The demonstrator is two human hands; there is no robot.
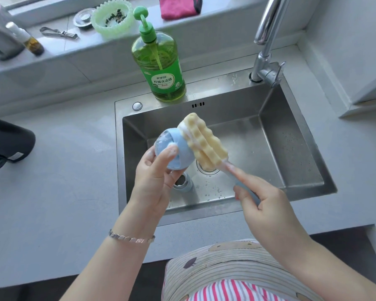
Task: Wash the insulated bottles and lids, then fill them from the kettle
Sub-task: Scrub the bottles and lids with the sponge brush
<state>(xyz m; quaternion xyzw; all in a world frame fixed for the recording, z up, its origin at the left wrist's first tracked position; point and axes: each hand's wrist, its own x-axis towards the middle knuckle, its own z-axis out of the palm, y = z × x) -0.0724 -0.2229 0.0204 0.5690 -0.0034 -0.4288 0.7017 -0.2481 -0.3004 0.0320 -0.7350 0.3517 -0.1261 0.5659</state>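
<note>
Lid [182, 144]: pale blue and domed, held up over the left half of the sink [291, 127], streaked with white suds.
Left grip [154, 177]: fingers and thumb curled round the lid, thumb laid across its near face.
Sponge brush [204, 142]: ridged yellow foam head on a pale blue handle, pressed against the lid's right side, above the sink's drain [207, 171].
Right grip [267, 205]: closed round the handle, forefinger stretched straight along it toward the foam.
Bottle [182, 183]: blue with an open steel mouth, down in the sink's front-left part, just under the left grip (partly hidden, so tilt not clear).
Detergent bottle [159, 68]: green pump bottle standing on the sink's back rim.
Faucet [265, 40]: at the sink's back-right corner, no water seen running.
Kettle [7, 144]: dark, probably the kettle, on the surface [63, 170] well left of the sink, cut off by the frame edge.
Step in hand: scrubbing the soapy lid, judged early in the task, with rinsing and filling not yet done.
Doing it well: keep the lid over the sink so suds drip inside. Turn it bit by bit against the foam rather than sawing at one spot. Push the ridges into any groove and the underside. Hold firmly, as a soapy dome likely slips.
Risk: a dropped lid striking the bottle below.
</note>
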